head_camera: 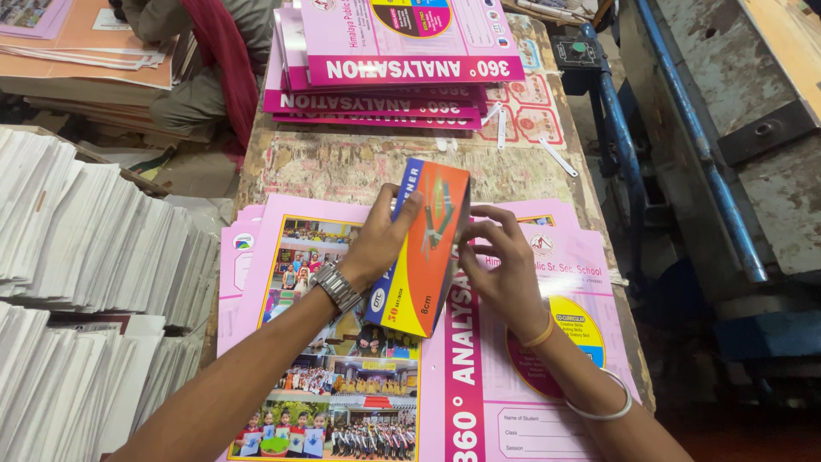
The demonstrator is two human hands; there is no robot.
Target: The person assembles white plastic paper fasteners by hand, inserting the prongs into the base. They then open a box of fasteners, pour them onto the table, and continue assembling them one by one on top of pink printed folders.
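Observation:
My left hand grips a small orange, blue and yellow cardboard box from its left side, tilted up on edge. My right hand touches the box's right side with bent fingers at its edge. The box is held just above a stack of flat pink printed covers with photos on the left half, lying open on the worn table. A metal watch is on my left wrist; a band and a bangle are on the right.
A second stack of pink covers lies at the table's far end. Piles of white paper sheets stand at the left. A seated person is at the upper left. Blue metal machinery runs along the right.

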